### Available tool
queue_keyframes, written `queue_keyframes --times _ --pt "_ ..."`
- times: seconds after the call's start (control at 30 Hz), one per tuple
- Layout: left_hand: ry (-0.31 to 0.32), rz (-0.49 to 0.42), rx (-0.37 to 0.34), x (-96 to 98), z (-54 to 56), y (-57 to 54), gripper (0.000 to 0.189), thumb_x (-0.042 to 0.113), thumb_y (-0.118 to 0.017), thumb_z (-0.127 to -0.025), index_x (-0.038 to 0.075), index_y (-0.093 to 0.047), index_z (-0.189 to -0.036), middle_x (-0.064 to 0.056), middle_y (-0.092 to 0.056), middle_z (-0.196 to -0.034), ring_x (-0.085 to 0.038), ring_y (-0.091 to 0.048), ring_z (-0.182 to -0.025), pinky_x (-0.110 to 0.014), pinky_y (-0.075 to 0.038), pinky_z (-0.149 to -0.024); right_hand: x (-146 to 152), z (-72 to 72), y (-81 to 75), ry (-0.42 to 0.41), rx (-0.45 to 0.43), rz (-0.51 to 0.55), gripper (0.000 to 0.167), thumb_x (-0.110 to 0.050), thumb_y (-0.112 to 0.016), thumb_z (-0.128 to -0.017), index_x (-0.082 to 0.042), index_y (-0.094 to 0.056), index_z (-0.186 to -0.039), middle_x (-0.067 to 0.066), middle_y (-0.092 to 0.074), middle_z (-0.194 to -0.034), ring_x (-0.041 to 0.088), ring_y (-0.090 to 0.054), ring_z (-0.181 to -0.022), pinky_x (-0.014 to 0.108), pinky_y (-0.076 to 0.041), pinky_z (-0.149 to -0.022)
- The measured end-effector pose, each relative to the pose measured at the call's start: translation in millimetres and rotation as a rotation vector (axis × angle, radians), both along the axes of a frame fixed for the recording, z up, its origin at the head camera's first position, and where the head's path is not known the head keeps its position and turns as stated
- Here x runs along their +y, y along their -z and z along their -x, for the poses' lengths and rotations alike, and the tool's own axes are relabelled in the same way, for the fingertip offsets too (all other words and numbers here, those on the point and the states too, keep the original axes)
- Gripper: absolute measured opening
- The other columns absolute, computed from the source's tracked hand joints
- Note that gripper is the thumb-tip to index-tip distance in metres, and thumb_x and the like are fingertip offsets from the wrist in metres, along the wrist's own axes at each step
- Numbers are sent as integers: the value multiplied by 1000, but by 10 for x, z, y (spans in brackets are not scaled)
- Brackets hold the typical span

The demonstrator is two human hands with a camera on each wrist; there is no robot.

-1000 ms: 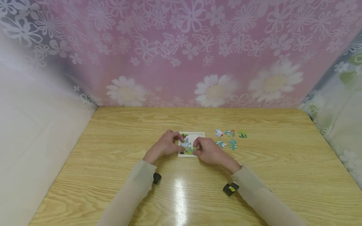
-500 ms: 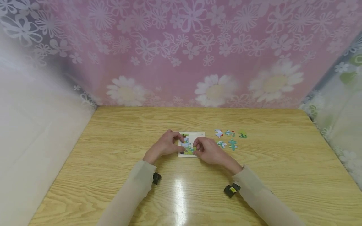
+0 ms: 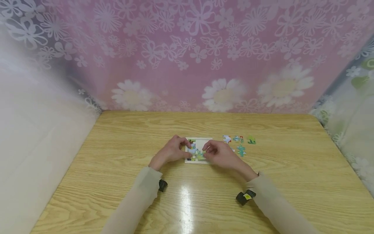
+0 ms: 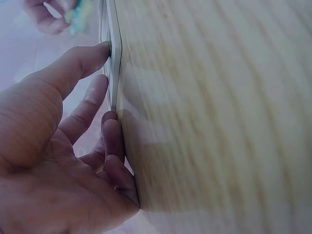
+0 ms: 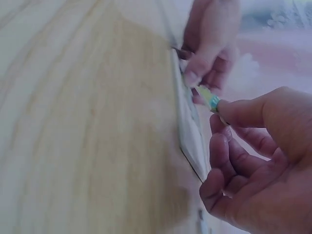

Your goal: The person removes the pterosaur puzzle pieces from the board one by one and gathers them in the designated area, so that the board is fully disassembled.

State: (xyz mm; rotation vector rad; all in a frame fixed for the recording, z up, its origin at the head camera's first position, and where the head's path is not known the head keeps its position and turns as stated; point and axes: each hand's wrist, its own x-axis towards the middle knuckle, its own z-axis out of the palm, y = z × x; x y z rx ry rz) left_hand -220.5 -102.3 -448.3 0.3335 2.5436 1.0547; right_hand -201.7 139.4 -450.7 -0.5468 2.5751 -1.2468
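A small white puzzle tray lies on the table with several picture pieces along its left side. My left hand reaches over the tray's left edge. Its thumb and index fingertip rest on the tray, and in the left wrist view the hand's other fingers lie beside the edge. Between thumb and fingertips my right hand pinches a green, yellow and teal puzzle piece. That piece is tilted and raised over the tray's lower right part.
Right of the tray lie several loose puzzle pieces, among them a green one, a teal one and a white and red one. A flowered pink cloth hangs behind the wood-grain table.
My right hand has moved slightly right and lifted the green puzzle piece, which lay low at the tray before. It now covers part of a loose piece. The left hand has stayed put.
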Motion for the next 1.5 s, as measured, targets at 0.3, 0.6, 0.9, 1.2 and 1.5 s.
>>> queue_keyframes --times 0.3,0.6,0.9,1.2,1.5 --pt "19 -25 6 -8 -17 6 21 28 -81 -89 20 -69 -105 -6 -48 -113 -22 -41 -92 -38 -36 -79 336 -33 -139 73 33 19 13 -11 -72 -93 -9 -71 -106 5 -72 -89 17 -64 -80 29 -48 -67" --pt "32 -8 19 -13 -22 15 22 28 -80 -89 20 -68 -106 -6 -47 -111 -21 -41 -93 -37 -36 -79 617 -78 -107 110 50 20 14 -15 -77 -92 -9 -72 -103 5 -72 -85 14 -63 -76 26 -48 -65" --pt "35 -26 26 -16 -28 12 21 27 -80 -89 19 -69 -106 -7 -47 -110 -21 -40 -91 -37 -36 -78 854 -138 -116 196 26 -32 16 -23 -78 -92 -12 -74 -104 4 -73 -87 12 -63 -78 25 -48 -66" --pt "29 -25 16 -12 -17 25 21 27 -80 -90 20 -68 -105 -7 -46 -110 -21 -40 -91 -37 -36 -77 1073 -166 -101 227 16 -40 19 -23 -77 -93 -10 -74 -106 6 -73 -88 11 -63 -76 25 -48 -65" --pt "34 -23 21 -14 -4 41 20 27 -80 -89 21 -69 -105 -6 -46 -111 -21 -40 -92 -37 -36 -78 1285 -197 -122 258 -9 -70 25 -27 -74 -96 -8 -73 -112 8 -73 -93 12 -62 -80 25 -47 -66"
